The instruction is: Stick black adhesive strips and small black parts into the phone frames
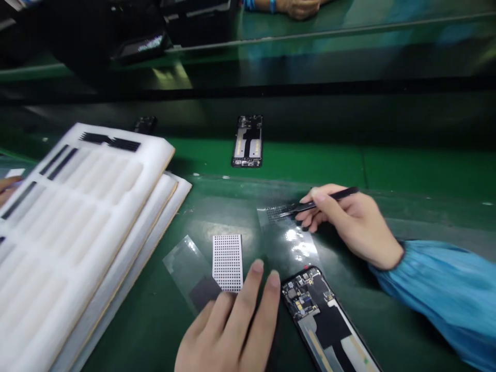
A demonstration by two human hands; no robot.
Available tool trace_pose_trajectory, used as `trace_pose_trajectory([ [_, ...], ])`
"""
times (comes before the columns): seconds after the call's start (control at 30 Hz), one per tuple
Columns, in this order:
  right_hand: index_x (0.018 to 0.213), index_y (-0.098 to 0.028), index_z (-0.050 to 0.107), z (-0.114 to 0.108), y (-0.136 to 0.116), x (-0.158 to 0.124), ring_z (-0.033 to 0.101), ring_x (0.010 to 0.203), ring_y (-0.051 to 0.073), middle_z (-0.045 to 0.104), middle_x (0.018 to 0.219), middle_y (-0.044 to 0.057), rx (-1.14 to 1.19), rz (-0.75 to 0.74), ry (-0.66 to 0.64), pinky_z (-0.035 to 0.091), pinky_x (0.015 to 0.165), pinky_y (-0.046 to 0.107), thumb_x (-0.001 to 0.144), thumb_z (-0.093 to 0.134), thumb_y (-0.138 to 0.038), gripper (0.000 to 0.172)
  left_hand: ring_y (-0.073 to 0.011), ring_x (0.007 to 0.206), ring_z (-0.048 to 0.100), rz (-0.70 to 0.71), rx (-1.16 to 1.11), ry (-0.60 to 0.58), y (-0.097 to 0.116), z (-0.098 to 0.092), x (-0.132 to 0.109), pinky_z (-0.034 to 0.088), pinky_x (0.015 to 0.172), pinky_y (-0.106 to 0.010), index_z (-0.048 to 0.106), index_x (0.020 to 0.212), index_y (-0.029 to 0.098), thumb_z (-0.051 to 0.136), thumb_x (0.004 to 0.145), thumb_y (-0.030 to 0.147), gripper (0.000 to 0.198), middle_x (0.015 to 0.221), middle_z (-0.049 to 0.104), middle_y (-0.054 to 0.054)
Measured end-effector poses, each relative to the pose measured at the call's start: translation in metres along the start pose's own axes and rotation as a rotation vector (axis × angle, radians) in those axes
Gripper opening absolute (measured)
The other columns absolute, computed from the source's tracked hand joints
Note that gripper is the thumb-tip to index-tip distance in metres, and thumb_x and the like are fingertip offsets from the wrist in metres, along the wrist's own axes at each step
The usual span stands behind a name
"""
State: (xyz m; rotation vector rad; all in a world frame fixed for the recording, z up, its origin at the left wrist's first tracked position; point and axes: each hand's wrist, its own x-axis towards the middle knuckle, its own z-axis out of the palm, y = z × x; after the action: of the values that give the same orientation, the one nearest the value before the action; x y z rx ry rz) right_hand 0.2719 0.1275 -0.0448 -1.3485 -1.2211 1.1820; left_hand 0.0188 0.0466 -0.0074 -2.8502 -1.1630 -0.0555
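My right hand [349,222] is closed around a pair of black tweezers [306,206]. Their tips rest at a clear plastic sheet [277,235] with a grid of tiny dark pieces on it. My left hand [232,330] holds nothing, its fingers stretched forward just below a white sheet of black dots [228,261]. Partly under that dotted sheet and close to the left fingers lies another clear film [186,266] with a dark grey patch. Between my hands, an opened phone [327,320] shows its circuit board, its lower end cut off by the frame.
Stacked white foam trays [96,206] with slots and black strips fill the left side. Another opened phone [248,142] lies on the green belt [310,160] ahead, with a dark device [144,125] behind the trays. Another person's hand [302,8] is at the top; another [10,187] at the left edge.
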Motion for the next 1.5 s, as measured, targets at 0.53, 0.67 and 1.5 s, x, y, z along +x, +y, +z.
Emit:
trace_pose_trajectory([
  [0.53,0.086,-0.019,0.071,0.003,0.009,-0.002,0.073,0.072,0.012,0.075,0.087,0.004,-0.172,-0.176,-0.109,0.061,0.064,0.020,0.101,0.053,-0.027,0.025,-0.0237,0.087,0.059,0.007,0.095,-0.176,-0.026,0.030,0.056,0.060,0.053,-0.033,0.040,0.151,0.012,0.045,0.066,-0.006,0.087,0.162,0.035,-0.007],
  [0.67,0.081,-0.019,0.072,0.004,0.013,-0.001,0.074,0.074,0.013,0.077,0.093,0.005,-0.195,-0.178,-0.113,0.062,0.066,0.021,0.102,0.053,-0.027,0.029,-0.0247,0.087,0.061,0.001,0.059,-0.132,-0.026,0.034,0.056,0.057,0.052,-0.034,0.045,0.147,0.013,0.042,0.069,-0.007,0.081,0.158,0.043,-0.007],
  [1.5,0.091,-0.030,0.077,0.011,-0.043,-0.050,0.077,0.079,0.014,0.077,0.088,-0.001,-0.147,-0.337,-0.087,0.062,0.069,0.014,0.100,0.057,-0.031,0.021,-0.0031,0.055,0.051,-0.339,-2.412,-0.251,-0.010,-0.005,0.042,0.048,0.048,-0.010,0.054,0.121,0.020,0.044,0.104,0.018,0.020,0.081,0.058,0.001],
])
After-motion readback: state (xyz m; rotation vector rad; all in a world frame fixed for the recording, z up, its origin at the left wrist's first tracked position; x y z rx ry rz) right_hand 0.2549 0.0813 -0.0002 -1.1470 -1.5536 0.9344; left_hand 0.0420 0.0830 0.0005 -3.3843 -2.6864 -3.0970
